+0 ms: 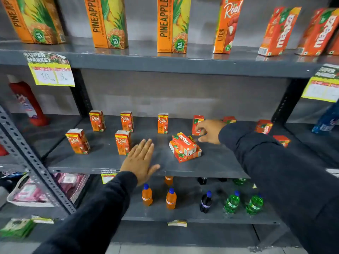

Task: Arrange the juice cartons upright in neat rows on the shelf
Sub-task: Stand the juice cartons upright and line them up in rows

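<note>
Mid-sort. Right hand [211,131] at 2 o'clock, fingers spread, closing around upright Maaza carton [197,123], grip not yet confirmed. Left hand [140,159] flat, empty, on shelf [110,162]. Toppled Maaza cartons [185,147] at centre: stand upright next, align with Real cartons [122,142].

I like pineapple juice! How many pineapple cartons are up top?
3, all upright on the top shelf: left, middle, and right of middle. More may sit beyond the left edge.
</note>
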